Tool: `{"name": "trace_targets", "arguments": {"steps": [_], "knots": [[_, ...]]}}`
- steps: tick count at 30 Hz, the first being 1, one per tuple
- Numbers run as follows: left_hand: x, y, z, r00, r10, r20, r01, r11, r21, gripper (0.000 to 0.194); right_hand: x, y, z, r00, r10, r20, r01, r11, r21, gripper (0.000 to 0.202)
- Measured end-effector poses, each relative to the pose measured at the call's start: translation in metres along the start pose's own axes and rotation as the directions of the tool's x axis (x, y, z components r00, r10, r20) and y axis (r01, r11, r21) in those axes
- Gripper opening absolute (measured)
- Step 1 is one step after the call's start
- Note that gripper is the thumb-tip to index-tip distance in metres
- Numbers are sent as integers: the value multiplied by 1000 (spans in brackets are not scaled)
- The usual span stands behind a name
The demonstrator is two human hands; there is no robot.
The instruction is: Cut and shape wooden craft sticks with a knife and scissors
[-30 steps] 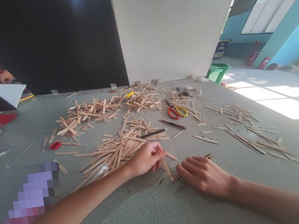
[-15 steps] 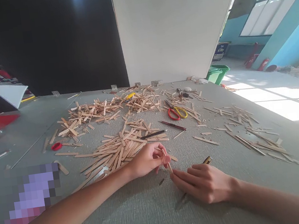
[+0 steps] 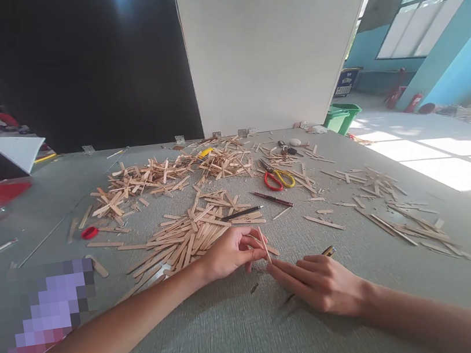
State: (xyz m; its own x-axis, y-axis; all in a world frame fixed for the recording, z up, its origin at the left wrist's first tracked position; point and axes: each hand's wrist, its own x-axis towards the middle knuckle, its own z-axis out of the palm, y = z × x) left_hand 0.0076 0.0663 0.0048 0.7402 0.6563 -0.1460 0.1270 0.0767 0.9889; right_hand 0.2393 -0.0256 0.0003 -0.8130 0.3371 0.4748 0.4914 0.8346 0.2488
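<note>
Between the thumb and fingers of my left hand (image 3: 237, 252) a slim wooden craft stick (image 3: 264, 245) stands nearly upright. My right hand (image 3: 321, 284) is curled palm down just to the right, its fingertips at the stick's lower end. A utility knife (image 3: 328, 251) with a yellow and dark end pokes out beyond the right knuckles; most of it is hidden by that hand. A small dark sliver (image 3: 254, 287) lies on the table below the stick. Behind my left hand is a fanned pile of craft sticks (image 3: 195, 235).
Red-and-yellow-handled scissors (image 3: 278, 179), a dark red pen (image 3: 271, 199) and a black pen (image 3: 243, 213) lie beyond my hands. More sticks (image 3: 143, 178) are heaped at the back, with split strips (image 3: 400, 226) at right. A red ring (image 3: 90, 232) lies left. Upright panels (image 3: 279, 47) border the back.
The craft stick has turned slightly in my left fingers and shows more of its length. My right hand has shifted only slightly, its fingertips still at the stick's lower end.
</note>
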Motion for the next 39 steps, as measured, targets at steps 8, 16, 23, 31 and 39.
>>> {"name": "trace_targets", "arguments": {"steps": [8, 16, 23, 31, 39], "knots": [[0, -2, -6, 999, -38, 6, 37, 996, 78, 40, 1, 0, -1, 999, 33, 35, -33, 999, 14, 35], [-2, 6, 0, 999, -42, 2, 42, 996, 76, 29, 1, 0, 4, 990, 5, 137, -12, 999, 46, 37], [-4, 9, 4, 997, -69, -38, 72, 996, 57, 23, 2, 0, 2, 978, -5, 206, -2, 1000, 30, 43], [-4, 11, 3, 997, -68, -29, 70, 995, 69, 15, 3, 1, 2, 981, 0, 193, -12, 998, 57, 44], [-4, 9, 3, 998, -64, -29, 67, 993, 96, 17, -1, 2, 6, 983, 47, 178, -66, 993, 99, 53]]}}
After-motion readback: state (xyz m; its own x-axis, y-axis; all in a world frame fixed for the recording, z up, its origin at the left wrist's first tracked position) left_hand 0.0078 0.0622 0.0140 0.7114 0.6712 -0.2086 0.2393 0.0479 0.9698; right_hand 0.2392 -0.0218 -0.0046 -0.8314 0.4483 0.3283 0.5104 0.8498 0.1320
